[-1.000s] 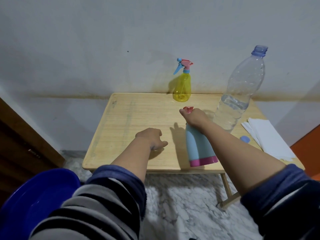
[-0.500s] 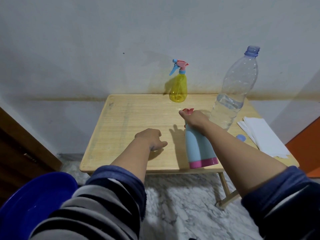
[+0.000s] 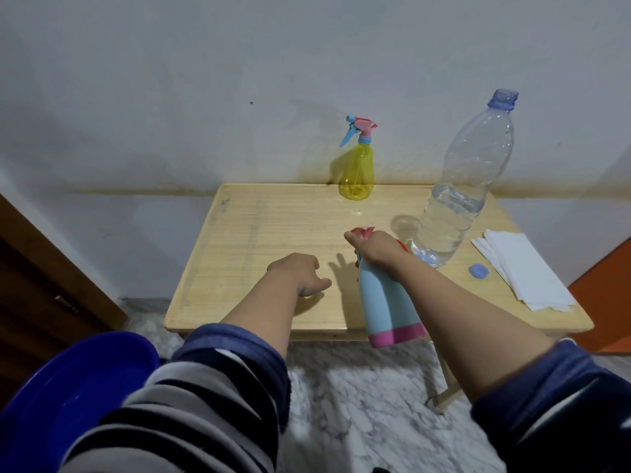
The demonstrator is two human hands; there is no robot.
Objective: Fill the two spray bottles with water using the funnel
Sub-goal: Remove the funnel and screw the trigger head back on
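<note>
A light blue spray bottle [image 3: 386, 302] with a pink base stands at the front edge of the wooden table [image 3: 266, 233]. My right hand [image 3: 375, 247] is closed over its pink spray head. My left hand [image 3: 300, 274] rests as a loose fist on the table to the left of it, holding nothing. A yellow spray bottle [image 3: 356, 172] with a pink and blue head stands at the back edge by the wall. A large clear water bottle [image 3: 461, 192], uncapped and partly full, stands to the right. Its blue cap [image 3: 478, 270] lies on the table. No funnel is visible.
A stack of white paper napkins [image 3: 522, 268] lies on the table's right side. A blue plastic basin [image 3: 51, 397] sits low at the left. Marble floor lies below the table, a dark wooden door at far left, an orange surface at far right.
The view has drifted slightly; both hands and the bottles keep their places on the table.
</note>
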